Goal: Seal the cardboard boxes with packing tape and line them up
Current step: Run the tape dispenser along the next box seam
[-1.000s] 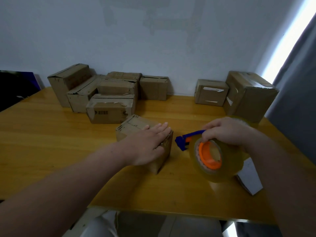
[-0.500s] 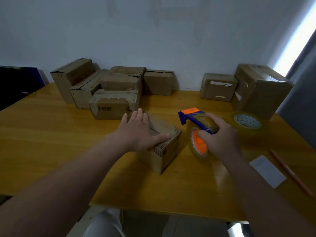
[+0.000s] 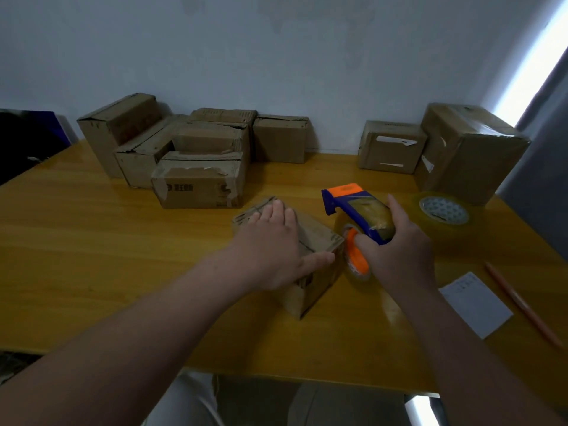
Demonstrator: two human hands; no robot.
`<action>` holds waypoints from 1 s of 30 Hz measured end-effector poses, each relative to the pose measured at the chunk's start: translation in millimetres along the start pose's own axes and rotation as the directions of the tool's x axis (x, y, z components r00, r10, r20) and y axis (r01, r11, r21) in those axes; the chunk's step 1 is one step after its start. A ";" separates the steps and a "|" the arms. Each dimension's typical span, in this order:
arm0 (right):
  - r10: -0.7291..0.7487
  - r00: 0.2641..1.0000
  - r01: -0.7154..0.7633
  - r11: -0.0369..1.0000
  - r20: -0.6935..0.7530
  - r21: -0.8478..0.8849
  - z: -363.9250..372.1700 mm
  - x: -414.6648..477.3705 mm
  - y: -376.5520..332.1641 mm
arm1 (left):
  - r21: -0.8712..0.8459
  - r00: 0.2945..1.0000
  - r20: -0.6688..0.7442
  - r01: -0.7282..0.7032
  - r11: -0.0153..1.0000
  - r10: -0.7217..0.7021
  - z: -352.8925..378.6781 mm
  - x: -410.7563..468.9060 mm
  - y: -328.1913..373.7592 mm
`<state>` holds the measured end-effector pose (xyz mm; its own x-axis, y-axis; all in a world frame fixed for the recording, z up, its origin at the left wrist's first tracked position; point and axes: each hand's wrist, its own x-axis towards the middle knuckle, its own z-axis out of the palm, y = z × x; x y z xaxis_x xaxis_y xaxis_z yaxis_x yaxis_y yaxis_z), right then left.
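A small cardboard box (image 3: 316,238) sits in the middle of the wooden table (image 3: 92,256). My left hand (image 3: 273,247) lies flat on its top with straight fingers, thumb along the near edge. My right hand (image 3: 396,250) grips a blue and orange tape dispenser (image 3: 353,210) with a roll of clear tape, held just right of the box with the cutter end pointing away. A spare tape roll (image 3: 444,210) lies flat at the right.
Several cardboard boxes (image 3: 196,155) are piled against the wall at the back left. Two more boxes (image 3: 392,146) stand at the back right. A white card (image 3: 476,302) and an orange pen (image 3: 522,302) lie near the right edge.
My right hand has turned the dispenser upright and brought it close beside the box. My left hand shifted from the box's near corner onto its top.
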<state>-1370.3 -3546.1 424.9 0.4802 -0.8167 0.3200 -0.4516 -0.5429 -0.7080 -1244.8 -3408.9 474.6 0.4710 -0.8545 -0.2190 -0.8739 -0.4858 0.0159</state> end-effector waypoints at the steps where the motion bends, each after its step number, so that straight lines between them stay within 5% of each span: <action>1: 0.006 1.000 -0.006 1.000 0.006 -0.008 -0.6 -0.9 0.4 | 0.008 1.000 0.012 -0.022 1.000 0.022 -2.1 -0.6 0.3; 7: 0.053 0.997 -0.048 0.994 0.050 -0.097 -7.7 -6.4 -5.3 | 0.014 0.980 0.077 -0.186 0.982 0.185 -13.6 -11.2 2.0; 13: 0.172 0.976 -0.113 0.925 0.135 -0.362 -21.7 -6.0 -20.0 | 0.051 0.959 0.000 -0.281 0.958 0.282 1.1 -19.2 12.5; 19: 0.198 0.965 -0.146 0.950 0.172 -0.275 -21.9 -8.4 -19.5 | 0.089 0.953 -0.142 -0.258 0.962 0.269 16.4 -18.2 8.1; 30: 0.141 0.968 -0.141 0.990 0.206 -0.018 -31.8 -11.6 -0.7 | 0.047 0.977 -0.127 -0.165 0.985 0.169 5.5 -5.9 -21.6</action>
<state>-1399.5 -3542.4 441.7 0.5564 -0.8270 0.0799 -0.5279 -0.4262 -0.7347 -1229.4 -3392.3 470.3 0.3276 -0.9408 -0.0875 -0.9442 -0.3293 0.0060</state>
